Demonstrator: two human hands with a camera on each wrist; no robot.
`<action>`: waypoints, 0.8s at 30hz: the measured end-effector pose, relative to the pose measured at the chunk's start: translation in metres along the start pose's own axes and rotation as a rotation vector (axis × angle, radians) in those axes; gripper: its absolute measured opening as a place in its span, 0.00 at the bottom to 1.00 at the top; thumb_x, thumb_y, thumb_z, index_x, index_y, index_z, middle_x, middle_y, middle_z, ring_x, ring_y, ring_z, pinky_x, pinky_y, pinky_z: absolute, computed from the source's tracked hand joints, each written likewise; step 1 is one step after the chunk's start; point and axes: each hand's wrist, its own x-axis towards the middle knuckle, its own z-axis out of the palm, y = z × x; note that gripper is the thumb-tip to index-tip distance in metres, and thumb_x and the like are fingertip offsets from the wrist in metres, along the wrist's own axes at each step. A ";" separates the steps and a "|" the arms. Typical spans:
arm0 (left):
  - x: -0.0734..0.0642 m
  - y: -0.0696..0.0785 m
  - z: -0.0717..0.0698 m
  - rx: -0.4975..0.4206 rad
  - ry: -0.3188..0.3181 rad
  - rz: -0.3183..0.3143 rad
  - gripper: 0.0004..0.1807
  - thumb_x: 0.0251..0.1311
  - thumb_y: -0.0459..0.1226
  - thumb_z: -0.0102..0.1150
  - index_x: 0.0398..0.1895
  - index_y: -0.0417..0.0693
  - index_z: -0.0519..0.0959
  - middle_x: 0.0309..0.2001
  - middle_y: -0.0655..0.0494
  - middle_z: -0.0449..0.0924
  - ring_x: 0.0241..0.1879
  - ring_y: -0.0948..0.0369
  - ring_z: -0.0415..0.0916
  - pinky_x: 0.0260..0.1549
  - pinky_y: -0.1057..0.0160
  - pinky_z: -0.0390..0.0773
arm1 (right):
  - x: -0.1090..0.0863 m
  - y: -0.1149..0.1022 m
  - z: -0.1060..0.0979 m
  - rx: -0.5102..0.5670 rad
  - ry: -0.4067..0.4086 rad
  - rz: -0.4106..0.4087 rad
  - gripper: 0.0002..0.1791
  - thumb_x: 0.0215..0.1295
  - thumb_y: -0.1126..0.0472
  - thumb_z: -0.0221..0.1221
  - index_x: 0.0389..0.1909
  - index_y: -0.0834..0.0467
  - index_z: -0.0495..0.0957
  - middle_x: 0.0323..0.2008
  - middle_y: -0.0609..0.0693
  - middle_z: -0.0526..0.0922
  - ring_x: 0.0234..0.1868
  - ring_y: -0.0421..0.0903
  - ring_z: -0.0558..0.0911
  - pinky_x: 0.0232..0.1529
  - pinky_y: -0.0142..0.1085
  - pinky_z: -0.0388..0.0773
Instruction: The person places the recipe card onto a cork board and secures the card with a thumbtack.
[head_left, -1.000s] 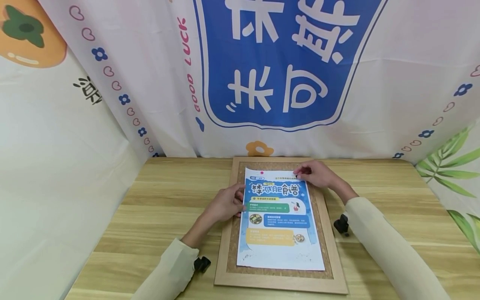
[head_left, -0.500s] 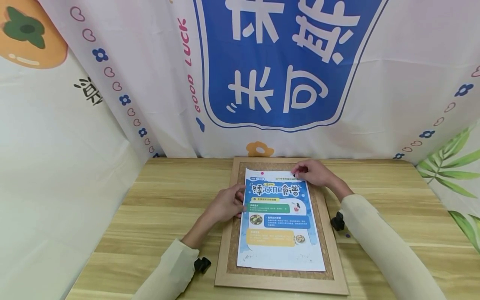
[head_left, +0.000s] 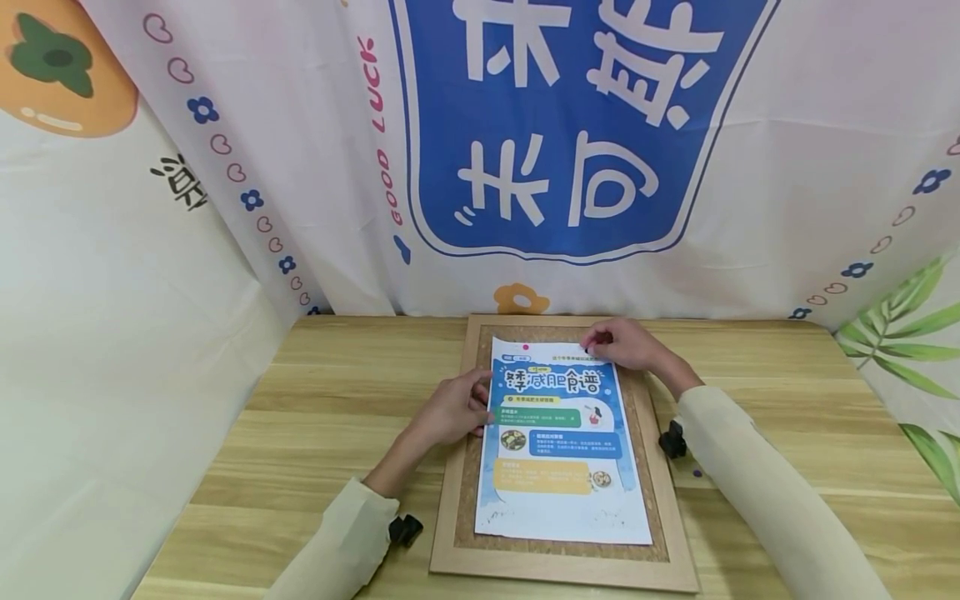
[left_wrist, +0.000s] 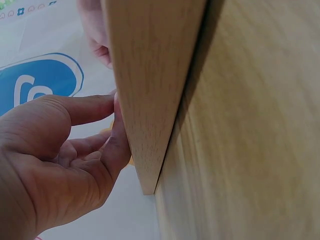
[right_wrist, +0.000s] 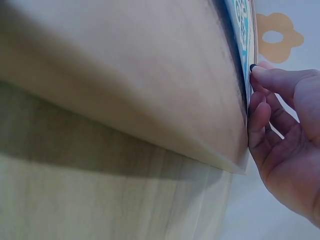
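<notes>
A blue and white printed poster (head_left: 555, 517) lies on a wood-framed cork board (head_left: 467, 467). In the head view, my left hand (head_left: 450, 408) holds the poster's left edge with curled fingers. The left wrist view shows that thumb and a finger (left_wrist: 117, 140) meeting beside the wooden frame. At the top right corner, my right hand (head_left: 630, 343) pinches a small black pushpin (right_wrist: 253, 67), which stands between thumb and finger against the poster. A pink-red pushpin (head_left: 526, 347) sits near the poster's top left corner.
The board lies on a wood-grain table (head_left: 322, 433), its far edge close to the printed cloth backdrop (head_left: 337, 208). A small purple dot-like thing (head_left: 697, 473) lies on the table beside my right sleeve (head_left: 765, 483). Black clips (head_left: 405, 529) sit at both cuffs.
My right hand has shifted slightly left along the poster's top with the black pushpin, and its sleeve has uncovered the purple thing. The left hand stays in place.
</notes>
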 end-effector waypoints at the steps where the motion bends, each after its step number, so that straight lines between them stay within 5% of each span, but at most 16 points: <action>1: 0.000 0.000 0.000 -0.001 0.000 0.000 0.40 0.64 0.21 0.68 0.79 0.38 0.68 0.45 0.46 0.78 0.34 0.61 0.83 0.29 0.62 0.90 | 0.000 -0.001 0.000 -0.002 0.000 -0.004 0.07 0.76 0.64 0.62 0.47 0.57 0.88 0.45 0.53 0.88 0.47 0.51 0.79 0.50 0.40 0.77; 14: 0.000 0.000 0.000 0.003 0.000 -0.004 0.39 0.64 0.21 0.68 0.79 0.39 0.68 0.46 0.46 0.78 0.33 0.61 0.83 0.29 0.62 0.90 | 0.006 -0.006 -0.002 -0.009 0.011 0.042 0.08 0.74 0.64 0.64 0.46 0.57 0.90 0.44 0.54 0.90 0.44 0.51 0.80 0.46 0.37 0.79; 24: 0.000 -0.001 0.001 0.014 0.004 -0.001 0.39 0.64 0.22 0.68 0.79 0.39 0.68 0.46 0.46 0.78 0.34 0.61 0.83 0.29 0.62 0.89 | 0.011 -0.007 -0.003 -0.025 0.015 0.075 0.07 0.71 0.62 0.65 0.42 0.56 0.91 0.44 0.54 0.91 0.48 0.53 0.81 0.52 0.43 0.80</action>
